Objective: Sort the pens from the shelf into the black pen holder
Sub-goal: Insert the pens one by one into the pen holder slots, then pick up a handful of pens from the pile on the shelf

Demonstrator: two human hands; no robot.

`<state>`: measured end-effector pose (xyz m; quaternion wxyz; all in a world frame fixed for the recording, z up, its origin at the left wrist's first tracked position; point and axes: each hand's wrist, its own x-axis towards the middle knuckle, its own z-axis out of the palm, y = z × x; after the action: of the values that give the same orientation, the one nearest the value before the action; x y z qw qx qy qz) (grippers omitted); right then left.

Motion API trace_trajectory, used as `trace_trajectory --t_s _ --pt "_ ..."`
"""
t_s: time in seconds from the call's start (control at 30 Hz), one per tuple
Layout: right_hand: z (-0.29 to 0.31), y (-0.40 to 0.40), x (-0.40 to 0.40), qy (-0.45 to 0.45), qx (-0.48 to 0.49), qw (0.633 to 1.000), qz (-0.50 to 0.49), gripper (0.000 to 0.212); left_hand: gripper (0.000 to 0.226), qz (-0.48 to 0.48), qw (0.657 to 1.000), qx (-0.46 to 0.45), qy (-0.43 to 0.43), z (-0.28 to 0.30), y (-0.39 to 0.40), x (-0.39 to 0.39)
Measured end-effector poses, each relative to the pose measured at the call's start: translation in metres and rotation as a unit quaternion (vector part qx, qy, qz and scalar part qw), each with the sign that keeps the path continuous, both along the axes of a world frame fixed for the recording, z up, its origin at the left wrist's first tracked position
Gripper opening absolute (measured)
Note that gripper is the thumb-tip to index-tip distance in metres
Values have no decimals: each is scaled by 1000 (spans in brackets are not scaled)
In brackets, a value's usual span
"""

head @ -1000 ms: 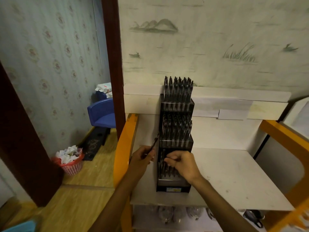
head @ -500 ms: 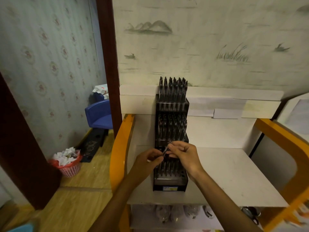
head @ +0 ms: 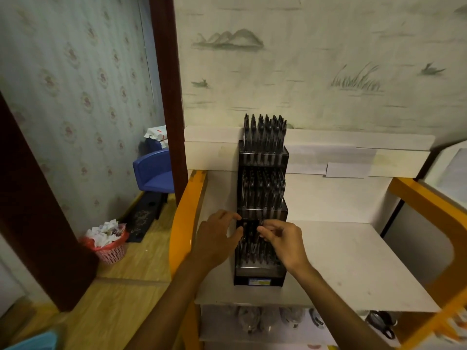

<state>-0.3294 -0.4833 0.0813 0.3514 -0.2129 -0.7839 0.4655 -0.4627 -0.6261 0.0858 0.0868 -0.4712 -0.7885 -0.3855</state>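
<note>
A black three-tier pen holder stands on the white shelf against the wall, and dark pens stand upright in all tiers. My right hand pinches a dark pen between thumb and fingertips just above the lowest tier. Most of that pen is hidden by the fingers and the dark holder. My left hand is at the holder's left edge at the same height, fingers loosely curved and holding nothing, the thumb close to the holder's side.
An orange frame borders the shelf on the left, and another orange rail on the right. Bags and black scissors lie on the lower shelf. On the floor to the left are a pink waste basket and a blue chair.
The pen passed from my left hand to my right hand in front of the holder. My left hand has let go and now sits beside the holder.
</note>
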Motion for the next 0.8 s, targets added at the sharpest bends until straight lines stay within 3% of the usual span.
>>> trace_trajectory --t_s 0.4,0.53,0.8 --pt "-15 -3 -12 -95 54 994 -7 9 23 -13 999 -22 -24 3 -3 -3" --pt "-24 -5 -14 -174 109 979 1 23 23 -17 999 -34 -30 3 -4 -2" --pt "-23 -4 -8 -235 125 964 4 12 23 -26 999 -38 -28 13 2 3"
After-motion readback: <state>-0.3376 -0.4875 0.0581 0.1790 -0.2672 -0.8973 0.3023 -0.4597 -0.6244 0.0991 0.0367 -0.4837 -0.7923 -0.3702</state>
